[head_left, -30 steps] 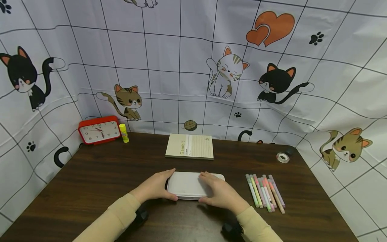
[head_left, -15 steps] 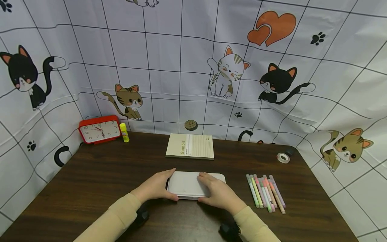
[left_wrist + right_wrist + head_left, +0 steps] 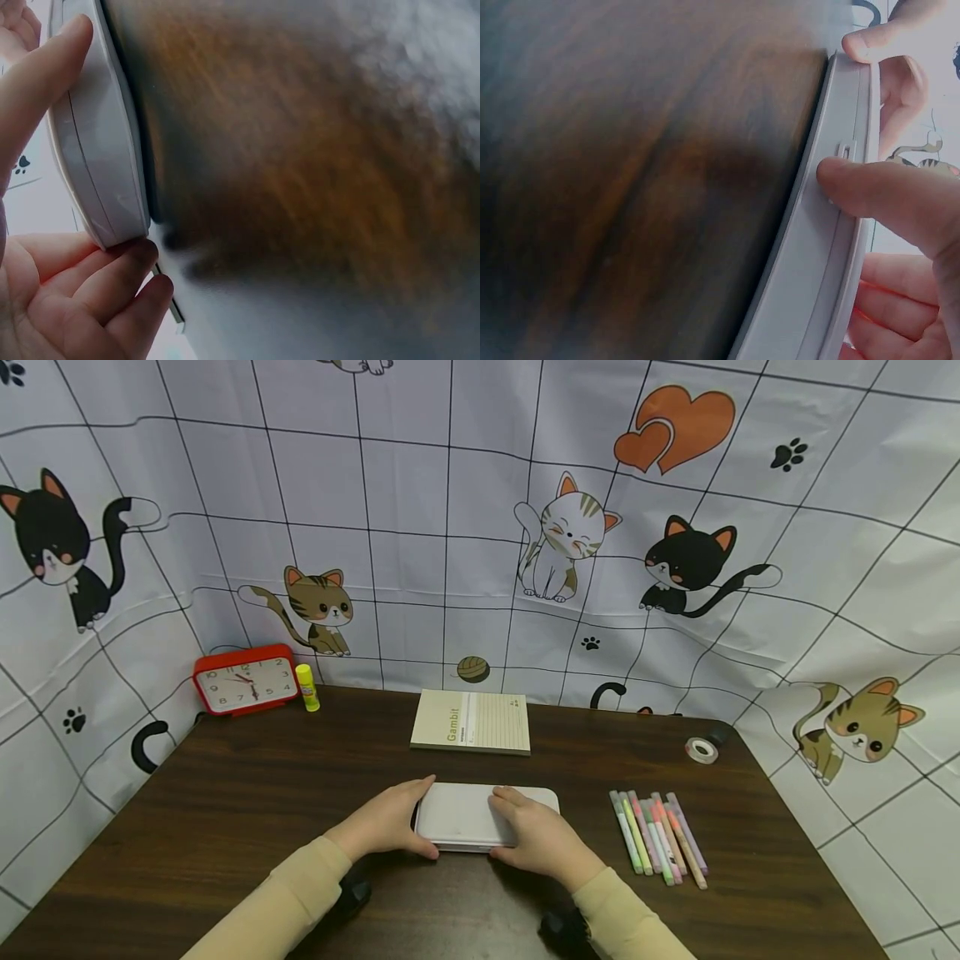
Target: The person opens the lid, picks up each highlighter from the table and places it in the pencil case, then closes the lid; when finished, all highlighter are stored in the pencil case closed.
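Observation:
A flat white case with rounded corners lies on the dark wooden table, lid side up. My left hand holds its left end, thumb at the near edge and fingers round the far corner. In the left wrist view, the fingertips touch the case's end, and a thin seam runs along its side. My right hand lies over the right part, fingers on the lid and thumb at the front edge. The right wrist view shows that thumb beside a small latch. The case looks closed; its contents are hidden.
Several pastel markers lie in a row at the right. Behind the case is a Gambit notebook. A red clock and yellow glue stick stand at back left, a tape roll at back right. A cat-print curtain hangs behind.
The right wrist has shifted slightly to the left, its hand still on the case. Otherwise the hands and case look the same.

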`<state>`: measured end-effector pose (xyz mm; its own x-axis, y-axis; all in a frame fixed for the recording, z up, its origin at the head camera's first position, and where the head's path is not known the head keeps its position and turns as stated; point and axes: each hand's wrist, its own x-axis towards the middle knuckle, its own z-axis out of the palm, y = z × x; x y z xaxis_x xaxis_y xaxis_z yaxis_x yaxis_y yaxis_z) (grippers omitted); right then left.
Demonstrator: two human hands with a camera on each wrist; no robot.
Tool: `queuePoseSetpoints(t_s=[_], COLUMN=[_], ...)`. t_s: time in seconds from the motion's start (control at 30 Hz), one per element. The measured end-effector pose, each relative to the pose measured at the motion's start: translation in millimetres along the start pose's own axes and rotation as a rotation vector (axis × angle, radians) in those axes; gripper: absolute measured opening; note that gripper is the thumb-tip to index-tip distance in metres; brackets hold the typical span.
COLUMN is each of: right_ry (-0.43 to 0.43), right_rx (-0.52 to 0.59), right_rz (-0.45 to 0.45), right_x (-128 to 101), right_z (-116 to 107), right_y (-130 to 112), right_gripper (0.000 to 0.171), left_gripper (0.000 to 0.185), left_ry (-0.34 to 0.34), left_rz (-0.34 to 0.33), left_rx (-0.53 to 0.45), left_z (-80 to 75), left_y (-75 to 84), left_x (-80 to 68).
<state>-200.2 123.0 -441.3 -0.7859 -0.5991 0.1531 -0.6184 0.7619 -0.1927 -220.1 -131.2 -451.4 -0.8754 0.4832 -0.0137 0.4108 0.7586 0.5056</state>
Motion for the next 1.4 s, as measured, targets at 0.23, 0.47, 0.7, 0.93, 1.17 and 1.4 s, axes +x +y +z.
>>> queuePoseSetpoints(t_s=[0.23,0.47,0.7,0.93,1.17,1.4], right_ry=[0.024,0.04,0.042,0.055,0.049,-0.02], right_rx=[-0.114,-0.181,-0.212,-0.246,-0.301,-0.366], right_rz=[-0.021,-0.039,-0.049,-0.089,-0.109,-0.082], right_x=[3.1,4.6,6.7,9.1,11.1,12.2], right_z=[-1.0,-0.5,0.4,0.9,1.2,3.4], right_y=[-9.4,-14.0,-15.0,-15.2,-19.9,-26.9], right_gripper=[0.064,0.062,0.062,0.057,0.046,0.052], left_gripper=[0.107,0.104,0.103,0.101,0.101,0.098], left_ry=[0.007,0.016,0.012,0.027,0.034,0.053], left_rz=[-0.007,-0.021,-0.019,-0.02,-0.024,0.017], left_rx=[0.014,0.024,0.031,0.051,0.058,0.043], left_z=[1.1,1.5,2.3,3.4,4.7,4.8], left_y=[1.2,3.0,4.7,6.0,6.4,5.7], left_x=[0.2,0.0,1.3,2.2,3.2,0.0])
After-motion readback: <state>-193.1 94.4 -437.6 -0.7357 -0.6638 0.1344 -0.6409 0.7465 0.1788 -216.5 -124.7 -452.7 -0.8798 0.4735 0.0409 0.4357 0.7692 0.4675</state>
